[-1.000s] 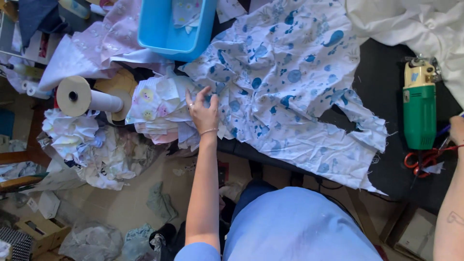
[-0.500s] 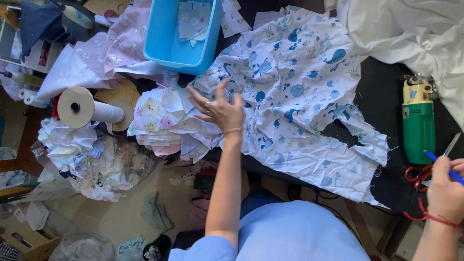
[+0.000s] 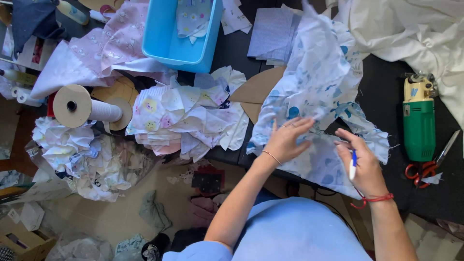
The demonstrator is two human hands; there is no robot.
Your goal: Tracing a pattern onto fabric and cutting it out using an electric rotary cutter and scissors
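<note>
Head view: printed fabric [image 3: 319, 82] under left hand [image 3: 285, 140] fingers [image 3: 302, 123].

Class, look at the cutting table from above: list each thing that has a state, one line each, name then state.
Left hand: flat, fingers spread on the printed fabric.
Right hand: closed around a blue pen.
Printed fabric: bunched up, partly folded over.
Blue bin: open, cloth pieces inside.
Red-handled scissors: lying on the table, blades closed.
White roll: lying on its side.
</note>
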